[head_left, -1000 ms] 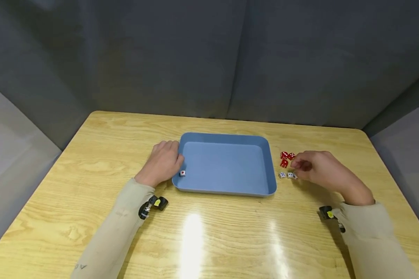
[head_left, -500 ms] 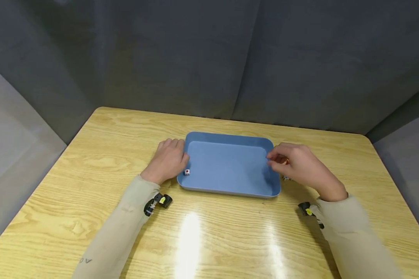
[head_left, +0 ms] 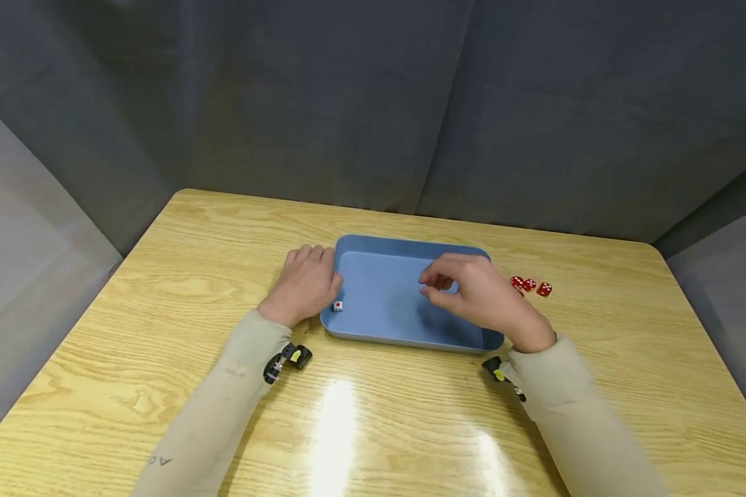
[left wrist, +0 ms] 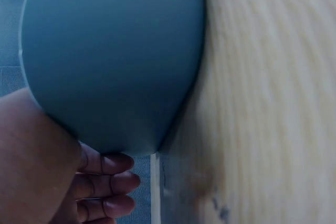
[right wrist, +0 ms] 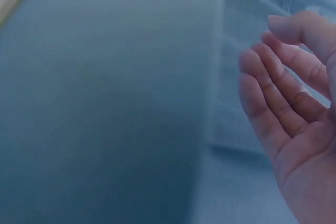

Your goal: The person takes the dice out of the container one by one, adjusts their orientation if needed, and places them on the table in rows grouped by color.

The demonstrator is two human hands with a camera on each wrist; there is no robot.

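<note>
One small white die [head_left: 338, 306] sits inside the blue tray [head_left: 404, 245], tight in its near left corner, right beside the left hand [head_left: 302, 284], which rests on the surface [head_left: 161, 331] with straight, loose fingers [left wrist: 107, 184] against the tray's left wall. Over the middle of the tray hovers the right hand [head_left: 472, 295], its fingers [right wrist: 273, 103] only loosely bent, and I cannot tell if they pinch a die. Three red dice [head_left: 530, 284] lie on the surface right of the tray; dice look hard, light and slippery, best pinched on two flat sides, with lots of open room all around and the tray's low walls the only edge to lift over.
</note>
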